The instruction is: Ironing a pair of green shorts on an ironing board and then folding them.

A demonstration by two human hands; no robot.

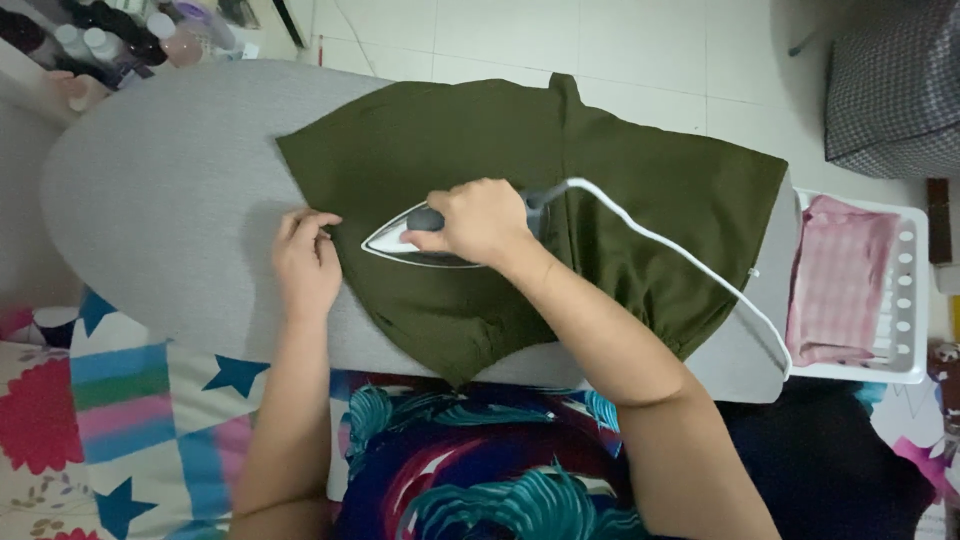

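Note:
An olive green garment [620, 190] lies spread across a grey ironing board [150, 190]. My right hand [478, 222] grips the grey handle of an iron [395, 243], which rests flat on the cloth with its tip pointing left. A white cord [690, 262] runs from the iron's back to the right, over the cloth. My left hand [306, 262] presses the garment's left edge, fingers pinching the fabric just left of the iron's tip.
A white plastic basket [908, 300] with a pink checked cloth [838, 280] stands at the right. Bottles [120, 35] crowd the top left corner. A patterned quilt [110, 420] lies at lower left, a checked bag [895, 85] at top right, white floor tiles beyond.

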